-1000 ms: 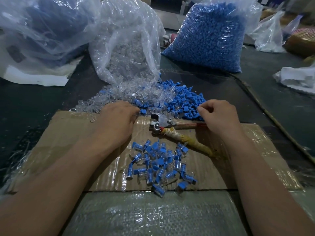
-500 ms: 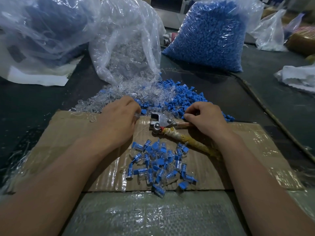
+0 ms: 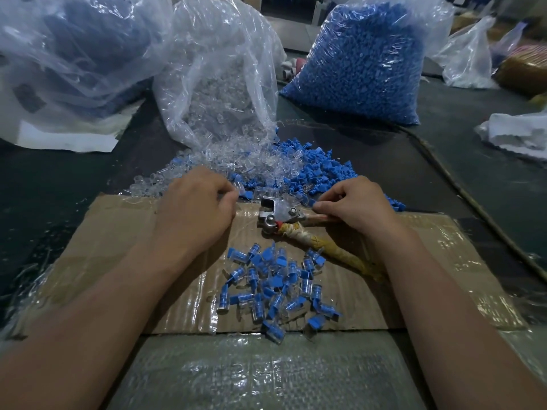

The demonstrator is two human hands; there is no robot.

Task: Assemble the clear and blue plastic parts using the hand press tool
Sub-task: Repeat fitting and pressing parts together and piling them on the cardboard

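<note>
On cardboard sheet (image 3: 124, 229) at mid table (image 3: 59, 184): hand press tool (image 3: 278, 216) lying flat, metal head to the left, yellow-wrapped handle (image 3: 331, 251) slanting back toward R forearm, reddish handle (image 3: 318, 221) running right under R hand (image 3: 355, 205). R hand curled, knuckles up, thumb & forefinger pinched together just right of tool head, over reddish handle; pinched item too small to make out. L hand (image 3: 195, 211) also curled, just left of tool head w/ a gap btwn, fingertips & thumb closed at near edge of loose clear parts (image 3: 236, 164); can't tell whether anything in the grip. Loose blue parts (image 3: 319, 170) heaped beside clear ones, behind tool & R hand, both heaps on table just past cardboard's far edge, mixed where meeting. Nearer the body, btwn both forearms: pile of assembled pieces (image 3: 275, 279), clear bodies w/ blue inserts, on cardboard, a few spilling over its near edge onto plastic-wrapped surface (image 3: 251, 371). Behind heaps: open bag of clear parts (image 3: 219, 84) in the middle, full bag of blue parts (image 3: 364, 60) to its right, big crumpled bag w/ dark blue contents (image 3: 74, 48) far left. White cloth (image 3: 521, 134) at R edge of table
</note>
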